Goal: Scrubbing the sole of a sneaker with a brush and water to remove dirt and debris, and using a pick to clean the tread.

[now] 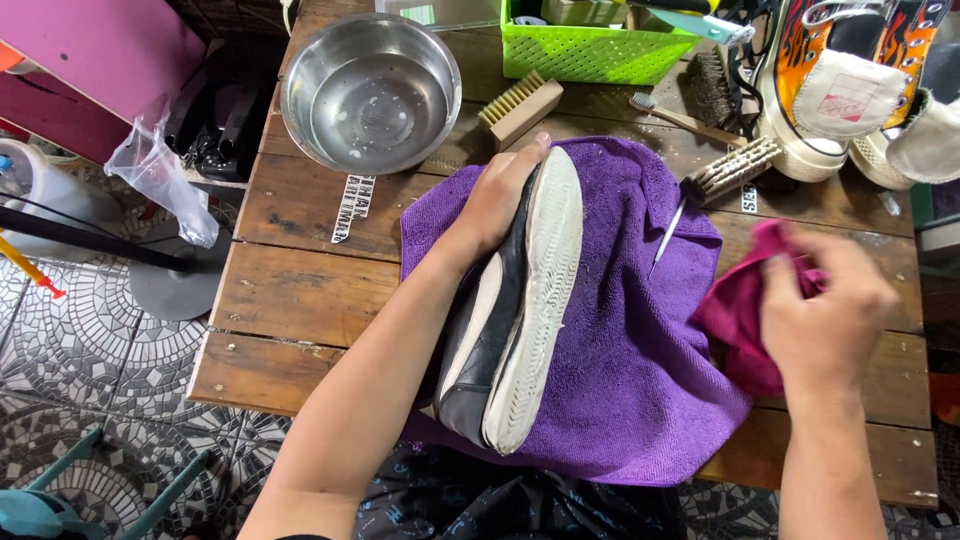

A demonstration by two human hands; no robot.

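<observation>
far left edge of the bench [290, 300], nothing in play; the steel bowl [371, 90] sits up at the far left corner with a wooden brush [520, 108] just beside it. now your left hand [495, 205]: its grip is clamped on the far end of the black and white shoe [510, 320], thumb side over the upper, fingertips at the toe. the shoe rests on its side on the purple towel [620, 340], pale sole facing right, long axis running from the near edge up toward the far edge with a slight lean right. so the shoe is right under that left grip, heel end nearest you. moving right, a thin metal pick [667, 235] and a bristle brush [735, 170] lie at the towel's far right corner. then your right hand [825, 320], grip closed around a bunched magenta cloth [740, 320], hanging near the right edge, apart from the shoe; the sole lies to its left, facing it. more sneakers [840, 90] crowd the far right corner behind the green basket [590, 50].
</observation>
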